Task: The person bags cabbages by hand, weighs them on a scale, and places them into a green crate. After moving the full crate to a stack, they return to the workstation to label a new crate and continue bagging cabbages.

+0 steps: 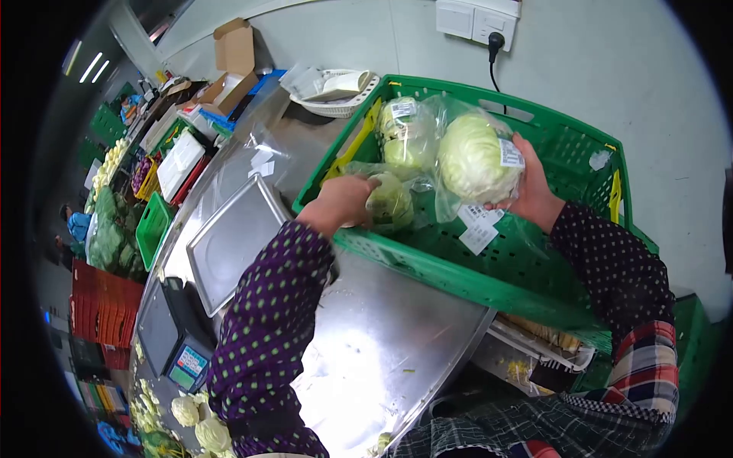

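My right hand (534,189) is closed round the side of a pale green cabbage (475,156) in a clear plastic bag. A white printed label is stuck on that cabbage near my fingers. It is held up over a green plastic crate (427,269). At the crate's left front corner, my left hand (342,201) grips a smaller bagged cabbage (391,204), its fingers curled over the bag and partly hidden. Behind it, more bagged cabbage (402,149) with a label lies in the crate. Loose white labels (479,235) lie on the crate floor.
The crate rests on a steel table (374,336). Left of it are a metal tray (237,240) and a scale (172,336). A white basket (334,103) and an open cardboard box (229,72) stand further back. A plugged-in cord (495,46) hangs behind the crate.
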{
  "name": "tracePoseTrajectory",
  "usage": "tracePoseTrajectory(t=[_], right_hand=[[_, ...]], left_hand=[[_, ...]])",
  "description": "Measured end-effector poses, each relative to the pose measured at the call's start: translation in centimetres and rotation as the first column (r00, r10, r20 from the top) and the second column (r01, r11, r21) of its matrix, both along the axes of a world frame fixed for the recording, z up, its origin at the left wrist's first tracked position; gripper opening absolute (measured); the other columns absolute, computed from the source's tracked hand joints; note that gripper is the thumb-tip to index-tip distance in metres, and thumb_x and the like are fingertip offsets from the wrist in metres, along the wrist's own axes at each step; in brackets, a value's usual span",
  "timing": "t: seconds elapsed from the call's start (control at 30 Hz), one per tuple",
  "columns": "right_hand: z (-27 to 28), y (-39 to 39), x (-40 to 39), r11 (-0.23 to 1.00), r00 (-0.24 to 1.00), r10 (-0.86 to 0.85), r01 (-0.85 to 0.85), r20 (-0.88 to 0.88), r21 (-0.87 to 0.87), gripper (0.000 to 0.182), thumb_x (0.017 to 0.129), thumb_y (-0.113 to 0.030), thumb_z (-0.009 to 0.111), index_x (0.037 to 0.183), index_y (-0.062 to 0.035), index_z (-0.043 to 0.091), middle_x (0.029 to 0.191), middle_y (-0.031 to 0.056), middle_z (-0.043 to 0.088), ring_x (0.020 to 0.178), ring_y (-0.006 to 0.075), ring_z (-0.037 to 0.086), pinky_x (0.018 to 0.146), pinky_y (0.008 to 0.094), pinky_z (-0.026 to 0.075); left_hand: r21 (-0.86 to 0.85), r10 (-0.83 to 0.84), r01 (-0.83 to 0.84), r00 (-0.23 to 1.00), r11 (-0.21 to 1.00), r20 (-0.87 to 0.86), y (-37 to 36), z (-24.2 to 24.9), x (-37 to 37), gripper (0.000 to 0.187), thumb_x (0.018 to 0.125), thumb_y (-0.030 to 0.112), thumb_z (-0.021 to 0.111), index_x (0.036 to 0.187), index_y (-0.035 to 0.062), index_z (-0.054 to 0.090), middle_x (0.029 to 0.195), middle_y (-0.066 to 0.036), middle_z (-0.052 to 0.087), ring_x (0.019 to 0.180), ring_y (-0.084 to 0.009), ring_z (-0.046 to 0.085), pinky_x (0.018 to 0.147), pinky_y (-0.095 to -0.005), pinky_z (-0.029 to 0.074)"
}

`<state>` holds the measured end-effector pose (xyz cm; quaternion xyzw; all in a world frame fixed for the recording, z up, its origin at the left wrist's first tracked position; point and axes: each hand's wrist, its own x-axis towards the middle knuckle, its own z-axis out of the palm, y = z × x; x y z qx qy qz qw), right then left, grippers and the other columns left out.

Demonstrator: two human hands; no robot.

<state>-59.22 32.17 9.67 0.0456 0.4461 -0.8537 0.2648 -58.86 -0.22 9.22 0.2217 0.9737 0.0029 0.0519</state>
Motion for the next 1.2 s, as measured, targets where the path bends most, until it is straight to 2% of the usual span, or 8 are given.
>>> tracePoseTrajectory(t=[0.2,0.37,0.43,0.6,0.73,0.8,1.0,1.2], right_hand=[[-2.3,-1.4,0.3,0.980,0.977,0.185,-0.175,0.102,-0.098,0.068,0.084,-0.067,0.038,0.124,-0.0139,0.052,0.113,0.0110,0.063,0.096,0.0287,0.063,0.065,0.0462,0.055],[-7.5,-10.8,3.0,0.991,0.990,0.134,-0.133,0.040,-0.016,0.063,0.090,-0.053,0.046,0.133,-0.0082,0.043,0.131,0.0102,0.051,0.117,0.0229,0.051,0.095,0.0391,0.041],[-7.3,-12.1,2.8,0.986,0.986,0.166,-0.166,0.003,-0.014,0.061,0.092,-0.046,0.050,0.135,-0.0035,0.041,0.131,0.0085,0.051,0.121,0.0167,0.045,0.104,0.0286,0.031],[-7.5,-12.4,2.4,0.870,0.893,0.408,-0.319,-0.189,0.375,0.063,0.089,-0.050,0.053,0.131,-0.0022,0.046,0.127,0.0110,0.052,0.120,0.0181,0.046,0.102,0.0303,0.033],[-5.8,-11.4,0.3,0.683,0.815,0.570,-0.402,-0.100,0.610,0.067,0.079,-0.059,0.062,0.107,0.0023,0.059,0.099,0.0126,0.064,0.090,0.0175,0.063,0.076,0.0289,0.051],[-2.8,-8.8,-2.7,0.103,0.532,0.805,-0.560,0.262,0.822,0.070,0.074,-0.063,0.064,0.091,0.0039,0.063,0.079,0.0134,0.065,0.064,0.0172,0.066,0.051,0.0254,0.051],[-3.6,-7.3,-13.7,0.450,0.899,0.351,0.084,-0.262,0.889,0.080,0.071,-0.053,0.072,0.117,0.0094,0.052,0.107,0.0229,0.061,0.097,0.0249,0.063,0.079,0.0313,0.051],[-14.2,-12.4,-20.8,0.761,0.877,-0.006,0.316,-0.480,0.567,0.107,0.062,-0.025,0.085,0.136,0.0114,0.017,0.127,0.0246,0.047,0.118,0.0302,0.049,0.101,0.0334,0.039]], left_hand=[[-0.344,-0.248,0.221,0.968,0.913,-0.036,1.2,-5.8,-6.5,0.045,0.067,0.020,0.077,0.106,0.0051,0.058,0.096,-0.013,0.063,0.088,-0.0238,0.064,0.070,-0.0354,0.054],[0.526,-0.299,0.203,0.949,0.826,0.103,-0.7,-10.9,-11.1,0.026,0.088,0.016,0.052,0.109,0.0048,0.063,0.105,-0.015,0.064,0.090,-0.0259,0.063,0.080,-0.0335,0.050],[0.018,-0.367,0.375,0.915,0.927,-0.169,-0.5,-7.7,-10.6,0.028,0.088,0.014,0.051,0.112,0.0059,0.062,0.111,-0.014,0.063,0.093,-0.0258,0.063,0.085,-0.0327,0.049],[0.548,0.147,-0.340,0.919,0.764,0.365,-0.9,-7.1,-11.9,0.036,0.081,0.015,0.059,0.116,0.0046,0.062,0.108,-0.016,0.065,0.092,-0.0282,0.064,0.084,-0.0338,0.049],[0.867,0.258,-0.202,0.962,0.456,0.088,1.0,-3.5,-9.0,0.049,0.075,0.028,0.075,0.118,0.0083,0.062,0.105,-0.013,0.067,0.086,-0.0252,0.066,0.080,-0.0347,0.050],[0.710,0.272,-0.285,0.953,0.644,0.136,2.2,-2.2,-6.0,0.060,0.073,0.046,0.073,0.115,0.0053,0.063,0.104,-0.016,0.066,0.088,-0.0287,0.065,0.078,-0.0351,0.051],[0.081,0.308,-0.297,0.928,0.951,-0.209,4.2,0.1,-2.6,0.084,0.060,0.080,0.058,0.102,0.0084,0.068,0.092,-0.014,0.065,0.088,-0.0273,0.066,0.076,-0.0378,0.052],[0.044,0.340,-0.386,0.855,0.921,0.391,3.5,0.5,-3.5,0.114,0.045,0.075,0.071,0.135,0.0100,0.044,0.118,-0.020,0.059,0.111,-0.0304,0.057,0.094,-0.0372,0.044]])
